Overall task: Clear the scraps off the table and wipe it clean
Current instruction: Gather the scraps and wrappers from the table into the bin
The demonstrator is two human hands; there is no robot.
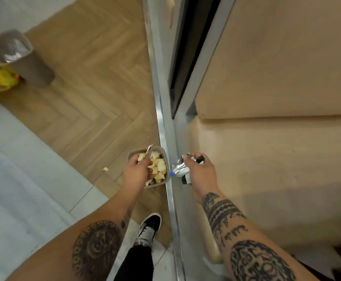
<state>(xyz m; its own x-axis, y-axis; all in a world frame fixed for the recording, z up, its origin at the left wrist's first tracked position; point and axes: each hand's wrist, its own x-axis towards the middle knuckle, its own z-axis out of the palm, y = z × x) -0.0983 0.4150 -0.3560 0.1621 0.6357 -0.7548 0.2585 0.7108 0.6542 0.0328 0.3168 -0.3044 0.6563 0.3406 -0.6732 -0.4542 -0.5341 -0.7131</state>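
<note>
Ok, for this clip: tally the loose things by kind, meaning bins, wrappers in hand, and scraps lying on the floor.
Bins: 2, a small bin under the left hand and a tall bin
Crumpled wrapper in right hand: 1
Floor scrap: 1
Total: 4

We look steeply down from a single wide-angle head camera, close above both forearms, with the wooden floor (96,102) on the left and a beige cabinet front (277,159) rising near on the right
</note>
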